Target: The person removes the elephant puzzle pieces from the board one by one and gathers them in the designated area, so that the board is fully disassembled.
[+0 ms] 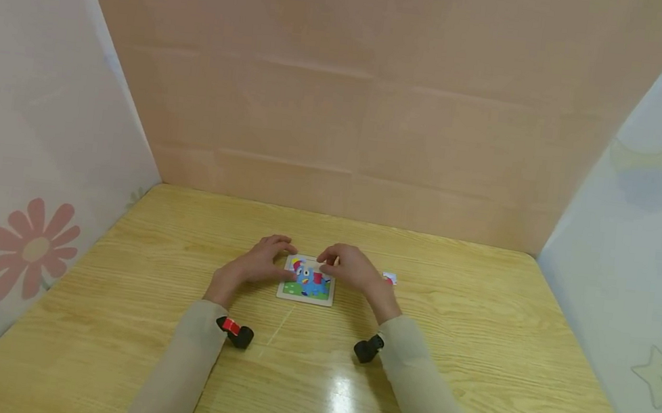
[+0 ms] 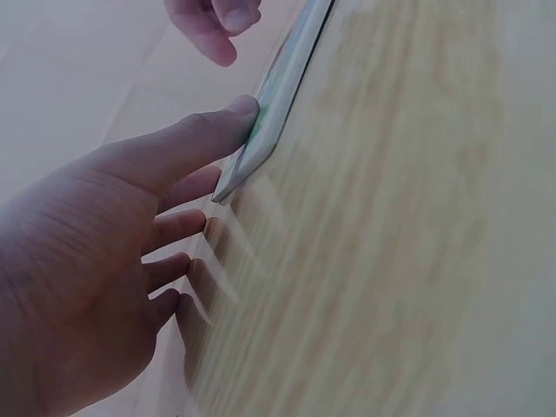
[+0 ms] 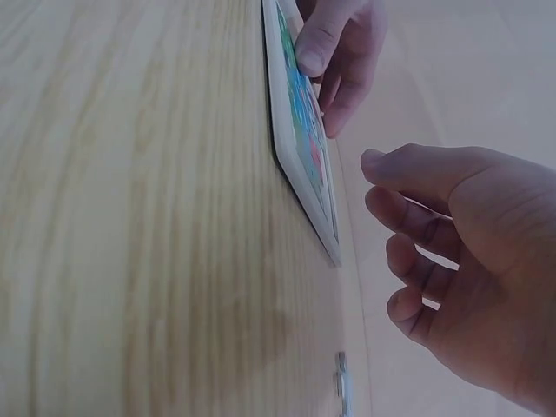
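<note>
One picture board (image 1: 304, 299) lies on one wooden table (image 1: 456, 343), between two hands; a loose piece (image 1: 389, 278) sits right of it. The left hand (image 1: 261, 261), unclenched, rests its thumb on the board, fingers spread. The right hand (image 1: 354, 268) hovers palm-inward, loosely bent, grasping nothing visible.

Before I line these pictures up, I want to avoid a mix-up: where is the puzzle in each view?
Head: puzzle just below centre, between the left hand and right hand.
Left wrist: puzzle at top middle, slanting, nearly edge-on.
Right wrist: puzzle in the upper middle, slanting, its picture partly visible.
Shared landmark: the left hand at the puzzle's edge.
</note>
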The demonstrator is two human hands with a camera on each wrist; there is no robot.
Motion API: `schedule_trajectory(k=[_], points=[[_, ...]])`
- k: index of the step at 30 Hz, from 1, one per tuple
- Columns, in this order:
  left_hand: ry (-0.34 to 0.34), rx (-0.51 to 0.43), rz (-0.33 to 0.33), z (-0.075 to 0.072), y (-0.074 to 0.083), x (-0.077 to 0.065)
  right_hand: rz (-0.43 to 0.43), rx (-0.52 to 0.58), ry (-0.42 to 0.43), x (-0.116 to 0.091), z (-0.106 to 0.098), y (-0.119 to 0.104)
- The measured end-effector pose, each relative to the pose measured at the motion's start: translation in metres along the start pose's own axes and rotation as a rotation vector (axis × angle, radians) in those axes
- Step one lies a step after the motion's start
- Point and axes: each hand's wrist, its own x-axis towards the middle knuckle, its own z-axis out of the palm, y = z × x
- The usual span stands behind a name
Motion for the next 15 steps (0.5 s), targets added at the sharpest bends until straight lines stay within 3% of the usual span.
schedule_trajectory(k=[15], points=[[0.004,0.005,0.005,0.001,-0.001,0.001,-0.006,-0.034,-0.035,0.019,0.018,-0.007]])
